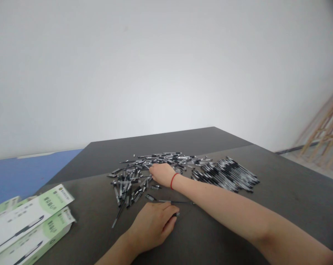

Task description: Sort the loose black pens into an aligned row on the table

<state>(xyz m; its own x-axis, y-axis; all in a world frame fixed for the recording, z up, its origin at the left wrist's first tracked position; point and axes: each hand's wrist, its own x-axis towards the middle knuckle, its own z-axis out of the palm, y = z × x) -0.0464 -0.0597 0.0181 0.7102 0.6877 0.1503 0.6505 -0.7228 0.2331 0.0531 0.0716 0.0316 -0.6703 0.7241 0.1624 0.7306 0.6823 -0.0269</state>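
Note:
My left hand [155, 222] is closed above the near part of the table, with a small dark pen part [177, 214], clear at its tip, poking out past the thumb and forefinger. Across from it, my right hand [163, 174] reaches over a loose pile of pen parts [130, 180], wearing a red cord [173, 181] at the wrist. Its fingers are drawn together at the pile; what lies between them is hidden. Just beyond my left hand is a thin pen refill [180, 202], with a clear-and-black pen cap [150, 197] near its left end.
A tidy stack of pens [227, 175] lies to the right on the dark table [282, 191]. White and green pen boxes [31, 221] are at the lower left. A blue surface [14, 173] shows beyond the table's left edge, and wooden frames [326, 125] stand far right.

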